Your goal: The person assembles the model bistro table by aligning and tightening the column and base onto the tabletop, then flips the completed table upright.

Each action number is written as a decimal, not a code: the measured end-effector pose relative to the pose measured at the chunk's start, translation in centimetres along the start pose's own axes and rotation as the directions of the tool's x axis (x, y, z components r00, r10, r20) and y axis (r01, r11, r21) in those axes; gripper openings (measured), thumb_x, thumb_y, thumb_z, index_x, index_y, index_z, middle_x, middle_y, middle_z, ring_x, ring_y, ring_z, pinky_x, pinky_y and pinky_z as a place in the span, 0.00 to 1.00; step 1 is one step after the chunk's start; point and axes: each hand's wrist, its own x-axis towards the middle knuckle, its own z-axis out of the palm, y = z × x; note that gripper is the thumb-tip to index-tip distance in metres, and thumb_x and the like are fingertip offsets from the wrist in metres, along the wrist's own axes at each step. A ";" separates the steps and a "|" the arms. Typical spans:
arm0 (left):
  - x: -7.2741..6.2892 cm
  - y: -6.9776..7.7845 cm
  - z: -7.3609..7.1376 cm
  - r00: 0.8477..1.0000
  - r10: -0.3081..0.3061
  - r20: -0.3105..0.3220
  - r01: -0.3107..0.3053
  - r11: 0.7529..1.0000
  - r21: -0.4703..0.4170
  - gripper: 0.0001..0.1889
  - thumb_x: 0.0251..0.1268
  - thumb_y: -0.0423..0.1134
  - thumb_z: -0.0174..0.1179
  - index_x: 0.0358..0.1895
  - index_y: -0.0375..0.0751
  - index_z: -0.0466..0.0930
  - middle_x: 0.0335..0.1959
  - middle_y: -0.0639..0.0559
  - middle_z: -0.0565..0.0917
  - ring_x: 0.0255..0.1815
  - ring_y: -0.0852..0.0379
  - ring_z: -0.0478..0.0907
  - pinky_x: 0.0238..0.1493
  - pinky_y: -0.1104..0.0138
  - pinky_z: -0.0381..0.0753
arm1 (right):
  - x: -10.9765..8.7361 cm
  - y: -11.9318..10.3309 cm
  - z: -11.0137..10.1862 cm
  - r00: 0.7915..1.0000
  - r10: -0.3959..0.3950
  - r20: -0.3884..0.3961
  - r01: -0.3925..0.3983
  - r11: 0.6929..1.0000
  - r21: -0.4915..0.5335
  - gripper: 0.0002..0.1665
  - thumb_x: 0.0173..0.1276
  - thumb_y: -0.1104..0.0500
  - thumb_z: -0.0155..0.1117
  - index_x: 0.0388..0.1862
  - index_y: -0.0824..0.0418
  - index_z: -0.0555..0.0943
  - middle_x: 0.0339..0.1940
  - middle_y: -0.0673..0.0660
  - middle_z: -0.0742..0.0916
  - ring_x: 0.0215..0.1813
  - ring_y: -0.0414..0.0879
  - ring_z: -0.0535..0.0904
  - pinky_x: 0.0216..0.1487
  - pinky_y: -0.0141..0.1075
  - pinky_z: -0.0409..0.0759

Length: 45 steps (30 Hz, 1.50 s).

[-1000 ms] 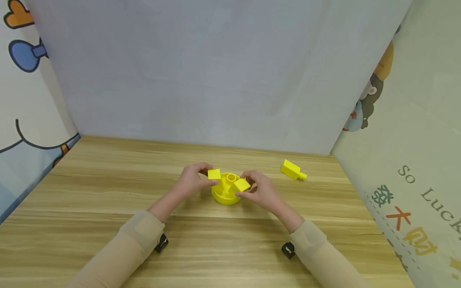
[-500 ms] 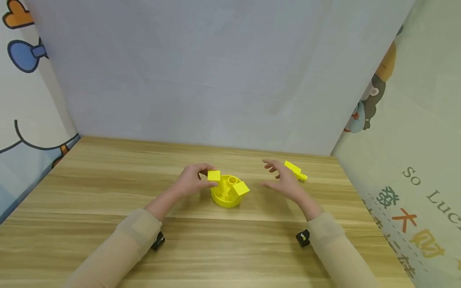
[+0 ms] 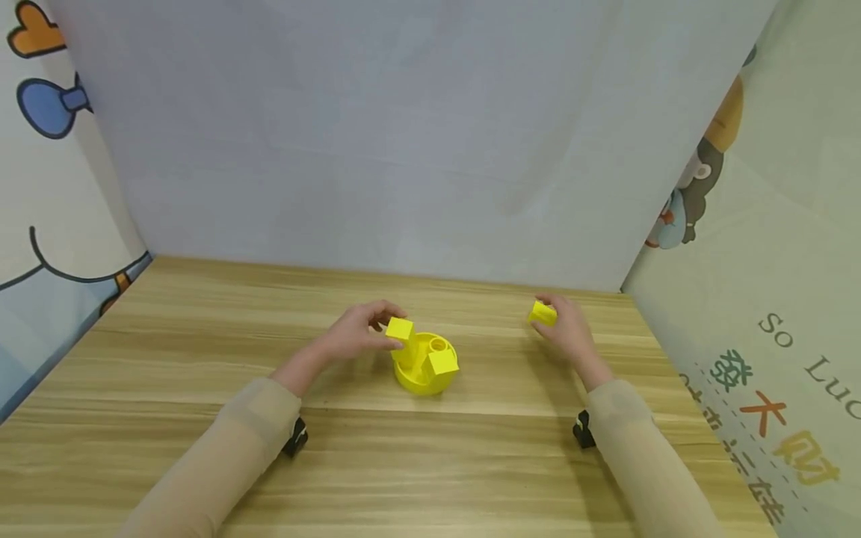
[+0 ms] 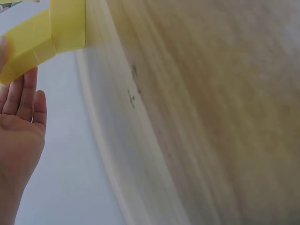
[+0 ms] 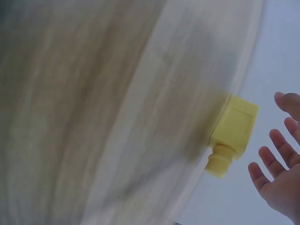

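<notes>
A round yellow base [image 3: 424, 385] with a raised rim and a ring-shaped socket sits at mid-table in the head view. My left hand [image 3: 353, 332] holds a yellow square-sided block [image 3: 400, 329] at the base's left side, thumb and fingers on its upper end. A second yellow block [image 3: 442, 364] leans outward in the right of the base, untouched. At the far right, my right hand [image 3: 568, 329] is over a loose yellow block [image 3: 542, 314]. The right wrist view shows this block's ridged round end [image 5: 219, 159] on the table, with spread fingers [image 5: 283, 145] beside it.
The wooden table [image 3: 403, 463] ends at a grey backdrop [image 3: 403, 149]. Printed panels stand on both sides, the right panel [image 3: 773, 261] close past the table edge. Black wrist cameras hang under both sleeves, one at the right cuff [image 3: 584, 430].
My right hand has let go of the block in the base and moved right to the loose block. The left hand keeps its hold; the base has turned and shifted slightly toward me.
</notes>
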 end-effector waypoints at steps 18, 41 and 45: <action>2.3 -0.9 -1.2 0.987 0.021 0.159 0.006 0.986 -0.164 0.20 0.63 0.30 0.59 0.58 0.33 0.69 0.53 0.42 0.79 0.53 0.51 0.76 0.54 0.61 0.77 | 1.6 2.5 0.4 0.999 0.034 0.029 -0.035 0.999 0.007 0.28 0.62 0.66 0.64 0.60 0.71 0.70 0.52 0.73 0.77 0.53 0.66 0.72 0.57 0.56 0.70; 1.0 1.8 -0.7 0.996 -0.084 -0.039 0.087 0.994 0.070 0.25 0.65 0.40 0.60 0.64 0.35 0.68 0.59 0.40 0.75 0.56 0.46 0.74 0.55 0.55 0.76 | 1.5 1.0 -0.5 0.992 0.093 0.084 -0.096 0.995 0.031 0.30 0.67 0.61 0.59 0.66 0.67 0.66 0.59 0.73 0.74 0.58 0.65 0.72 0.56 0.54 0.73; -0.4 3.6 0.3 0.973 -0.140 -0.181 0.163 0.979 0.122 0.22 0.65 0.40 0.60 0.59 0.32 0.72 0.52 0.40 0.78 0.49 0.47 0.76 0.50 0.58 0.78 | 1.3 -0.3 -1.3 0.996 0.071 0.059 -0.074 0.995 0.067 0.31 0.67 0.60 0.60 0.68 0.64 0.65 0.59 0.71 0.75 0.55 0.63 0.73 0.51 0.52 0.76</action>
